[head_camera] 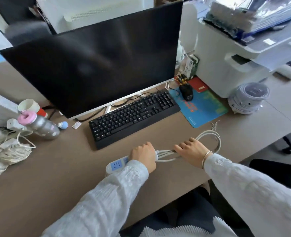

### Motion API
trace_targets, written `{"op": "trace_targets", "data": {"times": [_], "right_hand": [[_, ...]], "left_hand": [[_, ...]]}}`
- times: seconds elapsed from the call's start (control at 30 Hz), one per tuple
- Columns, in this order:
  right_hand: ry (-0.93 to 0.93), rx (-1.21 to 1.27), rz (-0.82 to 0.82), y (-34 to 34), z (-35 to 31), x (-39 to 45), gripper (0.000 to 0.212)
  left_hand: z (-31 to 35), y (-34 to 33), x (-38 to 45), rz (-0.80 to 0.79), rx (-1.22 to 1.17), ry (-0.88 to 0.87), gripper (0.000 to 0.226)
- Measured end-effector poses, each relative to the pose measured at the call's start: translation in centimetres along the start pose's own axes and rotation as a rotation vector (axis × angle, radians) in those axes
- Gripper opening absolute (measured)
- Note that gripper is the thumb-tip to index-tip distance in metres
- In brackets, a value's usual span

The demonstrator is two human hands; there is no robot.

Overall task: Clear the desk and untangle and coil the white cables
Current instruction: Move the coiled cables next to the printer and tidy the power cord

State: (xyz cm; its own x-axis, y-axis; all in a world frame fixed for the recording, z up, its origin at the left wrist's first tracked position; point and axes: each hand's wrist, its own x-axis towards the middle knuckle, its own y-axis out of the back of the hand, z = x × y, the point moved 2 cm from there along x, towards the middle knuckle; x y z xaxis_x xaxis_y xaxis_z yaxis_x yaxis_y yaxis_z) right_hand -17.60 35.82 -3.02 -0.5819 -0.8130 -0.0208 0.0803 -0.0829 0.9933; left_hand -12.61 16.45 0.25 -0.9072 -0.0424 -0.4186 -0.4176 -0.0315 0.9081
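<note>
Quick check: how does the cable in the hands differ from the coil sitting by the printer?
The cable in the hands forms only a few loose, long loops, stretched between the left hand and right hand; the coil by the printer is a thick, round stack of many turns. The held cable ends in a power strip; the coil shows no strip. The held cable is gripped; the coil rests untouched. Both are pale cables on the desk.
</note>
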Motion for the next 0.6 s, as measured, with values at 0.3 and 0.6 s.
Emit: {"op": "trace_targets", "data": {"times": [0.3,0.6], "right_hand": [[-0.178,-0.117,-0.079,-0.5,15.8,-12.9,0.031],[-0.268,-0.105,-0.177,-2.5,31.9,-21.3,0.041]], "left_hand": [[20.0,3.2,5.3,-0.070,-0.046,-0.080,0.060],[37.5,4.7,13.3,-0.071,-0.101,-0.085,0.069]]}}
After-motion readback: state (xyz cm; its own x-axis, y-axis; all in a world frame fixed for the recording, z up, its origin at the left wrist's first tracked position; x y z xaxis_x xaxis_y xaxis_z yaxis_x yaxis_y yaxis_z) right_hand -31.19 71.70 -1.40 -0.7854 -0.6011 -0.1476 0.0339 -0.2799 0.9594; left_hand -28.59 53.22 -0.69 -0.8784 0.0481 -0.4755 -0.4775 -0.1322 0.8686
